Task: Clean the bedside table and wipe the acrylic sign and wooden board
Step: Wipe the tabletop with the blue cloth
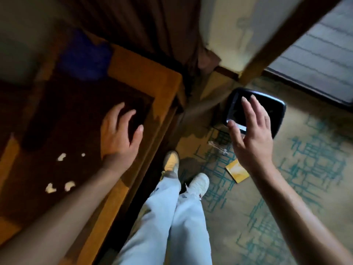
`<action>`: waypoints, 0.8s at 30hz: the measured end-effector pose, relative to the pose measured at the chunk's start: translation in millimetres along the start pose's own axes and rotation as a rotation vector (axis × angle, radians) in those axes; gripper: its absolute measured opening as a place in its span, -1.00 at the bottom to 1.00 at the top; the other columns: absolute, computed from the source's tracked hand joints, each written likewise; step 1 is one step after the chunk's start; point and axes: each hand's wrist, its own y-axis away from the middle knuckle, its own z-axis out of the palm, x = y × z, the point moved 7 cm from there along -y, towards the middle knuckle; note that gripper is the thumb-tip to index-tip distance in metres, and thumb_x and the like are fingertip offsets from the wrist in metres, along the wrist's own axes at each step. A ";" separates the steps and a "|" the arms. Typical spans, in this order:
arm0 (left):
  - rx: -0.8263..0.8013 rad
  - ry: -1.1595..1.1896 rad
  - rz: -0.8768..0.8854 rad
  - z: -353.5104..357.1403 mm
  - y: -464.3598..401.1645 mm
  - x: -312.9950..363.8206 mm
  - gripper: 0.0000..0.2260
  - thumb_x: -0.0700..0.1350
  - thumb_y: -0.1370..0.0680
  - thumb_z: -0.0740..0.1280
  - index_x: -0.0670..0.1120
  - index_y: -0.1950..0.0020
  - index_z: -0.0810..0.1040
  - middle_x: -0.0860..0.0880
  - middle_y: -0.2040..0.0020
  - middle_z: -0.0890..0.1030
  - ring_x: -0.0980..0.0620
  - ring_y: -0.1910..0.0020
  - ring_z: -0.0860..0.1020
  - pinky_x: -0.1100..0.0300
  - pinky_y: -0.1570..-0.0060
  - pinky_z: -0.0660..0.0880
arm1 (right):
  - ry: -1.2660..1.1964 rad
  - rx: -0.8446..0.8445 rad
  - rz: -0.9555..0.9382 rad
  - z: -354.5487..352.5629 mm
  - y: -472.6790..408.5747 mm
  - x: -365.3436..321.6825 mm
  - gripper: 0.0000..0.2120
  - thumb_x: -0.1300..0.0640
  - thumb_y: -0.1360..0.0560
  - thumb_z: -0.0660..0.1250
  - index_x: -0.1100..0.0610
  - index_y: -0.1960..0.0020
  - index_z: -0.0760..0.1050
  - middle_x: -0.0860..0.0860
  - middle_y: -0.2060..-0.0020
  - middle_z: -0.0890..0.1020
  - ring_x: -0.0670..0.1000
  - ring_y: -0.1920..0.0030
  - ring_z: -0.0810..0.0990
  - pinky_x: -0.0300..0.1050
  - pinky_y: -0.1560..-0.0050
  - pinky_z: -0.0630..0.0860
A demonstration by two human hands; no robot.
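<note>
— While the frame is blurred, what lies around the bedside table (133,73)?

— Brown curtain (133,25) at twelve o'clock, a blue cloth (86,56) on the table's far end at eleven, white scraps (61,156) on its dark top at nine. On the patterned carpet (305,169) sit a black bin (275,111) at two o'clock and a yellow card (236,171) near three.

— And the hands?

— Left hand (118,134) over the tabletop, fingers loosely curled, holding nothing; whether it touches the wood I cannot tell. Right hand (252,134) spread wide, empty, in front of the bin.

— Anything in the bin?

— Its inside is dark and partly hidden by the right hand. A small clear thing (217,148) beside it, perhaps the acrylic sign, is too blurred to name.
</note>
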 end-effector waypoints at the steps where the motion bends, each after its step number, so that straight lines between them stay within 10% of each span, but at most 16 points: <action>1: 0.031 -0.043 -0.092 -16.2 11.0 -29.7 -0.58 0.06 -0.63 0.28 -0.05 -0.46 0.41 -0.07 -0.56 0.25 -0.09 -0.54 0.23 -0.15 -0.43 0.34 | -0.004 -0.054 -0.072 11.3 -16.3 -29.2 -0.42 -0.06 -0.60 0.25 0.13 -0.55 0.29 0.16 -0.55 0.30 0.21 -0.53 0.29 0.11 -0.53 0.24; 8: 0.137 -0.163 -0.606 -56.5 83.9 -195.1 -0.45 0.13 -0.65 0.15 -0.21 -0.50 0.36 -0.28 -0.57 0.24 -0.29 -0.56 0.20 -0.25 -0.49 0.23 | 0.165 -0.437 -0.484 127.7 -94.1 -215.2 -0.36 -0.18 -0.60 0.16 0.01 -0.61 0.11 0.11 -0.61 0.14 0.22 -0.58 0.16 0.22 -0.46 0.30; 13: 0.012 -0.121 -0.837 -74.0 110.6 -303.8 -0.37 0.34 -0.63 -0.01 0.05 -0.61 0.19 -0.20 -0.65 0.08 -0.20 -0.63 -0.01 -0.20 -0.57 0.02 | 0.262 -0.508 -0.675 203.3 -115.9 -305.0 -0.35 -0.19 -0.60 0.16 -0.04 -0.62 0.10 0.10 -0.63 0.10 0.20 -0.61 0.07 0.21 -0.53 0.18; 24: -0.140 -0.025 -0.880 -59.6 123.4 -373.5 -0.33 0.35 -0.60 0.10 0.21 -0.63 -0.08 -0.11 -0.67 -0.15 -0.18 -0.63 -0.21 -0.32 -0.52 -0.11 | 0.492 -0.444 -0.658 287.1 -114.7 -361.5 -0.42 -0.14 -0.60 0.16 -0.04 -0.59 0.18 0.12 -0.57 0.25 0.27 -0.55 0.19 0.31 -0.45 0.18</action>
